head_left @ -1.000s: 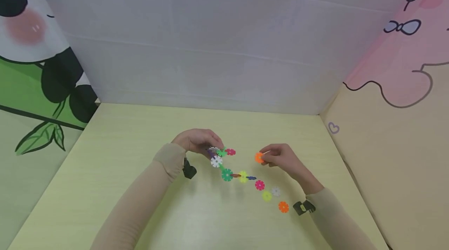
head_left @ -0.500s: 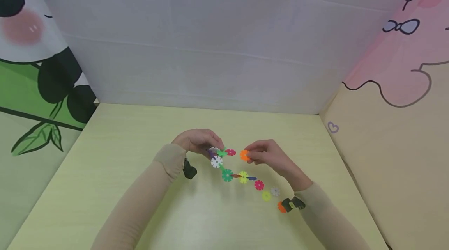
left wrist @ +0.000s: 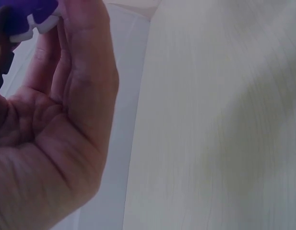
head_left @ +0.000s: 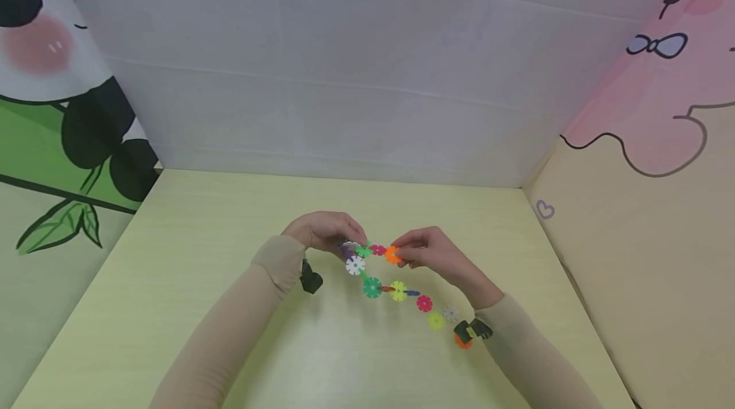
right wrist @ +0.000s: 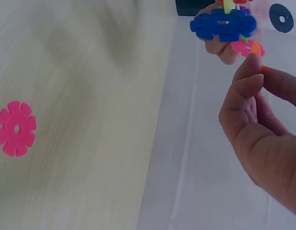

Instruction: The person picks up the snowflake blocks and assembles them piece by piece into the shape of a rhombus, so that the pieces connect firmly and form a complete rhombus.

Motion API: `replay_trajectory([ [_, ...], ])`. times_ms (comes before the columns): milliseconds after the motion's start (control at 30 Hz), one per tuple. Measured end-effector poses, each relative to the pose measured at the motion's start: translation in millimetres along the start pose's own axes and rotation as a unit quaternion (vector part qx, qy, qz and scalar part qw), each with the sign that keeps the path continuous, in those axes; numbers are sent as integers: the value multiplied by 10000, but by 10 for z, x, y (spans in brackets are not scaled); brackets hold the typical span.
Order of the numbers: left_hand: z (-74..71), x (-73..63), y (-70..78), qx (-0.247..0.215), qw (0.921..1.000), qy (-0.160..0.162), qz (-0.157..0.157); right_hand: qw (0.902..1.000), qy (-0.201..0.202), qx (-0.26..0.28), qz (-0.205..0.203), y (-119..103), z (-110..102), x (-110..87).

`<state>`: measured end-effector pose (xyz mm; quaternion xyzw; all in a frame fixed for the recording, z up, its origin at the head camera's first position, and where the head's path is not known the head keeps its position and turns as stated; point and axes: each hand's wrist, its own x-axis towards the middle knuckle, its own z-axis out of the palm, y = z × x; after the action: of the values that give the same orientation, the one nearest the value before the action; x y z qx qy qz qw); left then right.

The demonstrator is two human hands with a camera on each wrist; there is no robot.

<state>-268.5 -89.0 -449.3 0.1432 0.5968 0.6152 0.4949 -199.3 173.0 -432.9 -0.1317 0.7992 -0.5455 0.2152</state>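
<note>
My left hand (head_left: 326, 229) grips one end of a curved chain of slotted plastic snowflake discs, near a purple disc (left wrist: 46, 10). The chain hangs raised over the table, running through a white disc (head_left: 351, 269), a green disc (head_left: 368, 292), and a yellow disc (head_left: 395, 297) to a blue disc (right wrist: 205, 25). On its upper arm, a pink disc (head_left: 377, 249) sticks out past the left fingertips. With thumb and fingers, my right hand (head_left: 432, 249) pinches an orange disc (head_left: 392, 258), its edge right at the pink disc. Left fingertips are largely out of the left wrist view.
On the table (head_left: 230, 217) lie a loose pink disc (head_left: 422, 308), a yellow-green disc (head_left: 433, 325) and a white disc (head_left: 448, 318). Another orange disc (head_left: 464, 344) is partly covered by the right wrist camera (head_left: 472, 330). A pale wall (head_left: 344, 128) closes off the back.
My right hand has moved left with the orange disc, from well apart to right at the chain's pink disc. The left hand and the chain have hardly moved.
</note>
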Motion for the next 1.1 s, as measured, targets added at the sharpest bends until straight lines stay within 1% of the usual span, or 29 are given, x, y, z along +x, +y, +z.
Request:
replay_trajectory([
  [233, 3, 19, 3, 73, 9999, 73, -41, 9999, 57, -134, -28, -22, 14, 19],
  [467, 13, 33, -6, 33, 9999, 146, -25, 9997, 176, 107, 92, -20, 36, 41],
  [600, 38, 35, 5, 63, 9996, 284, -32, 9991, 304, 257, 132, -18, 31, 45],
  [733, 65, 38, 29, 45, 9990, 435, -46, 9987, 409, 251, 178, -30, 22, 46],
  [933, 89, 49, 35, 64, 9984, 556, -6, 9981, 532, 175, 265, -34, 21, 55],
  [1100, 89, 67, 26, 114, 9979, 637, 37, 9973, 581, 232, 383, -38, 33, 70],
])
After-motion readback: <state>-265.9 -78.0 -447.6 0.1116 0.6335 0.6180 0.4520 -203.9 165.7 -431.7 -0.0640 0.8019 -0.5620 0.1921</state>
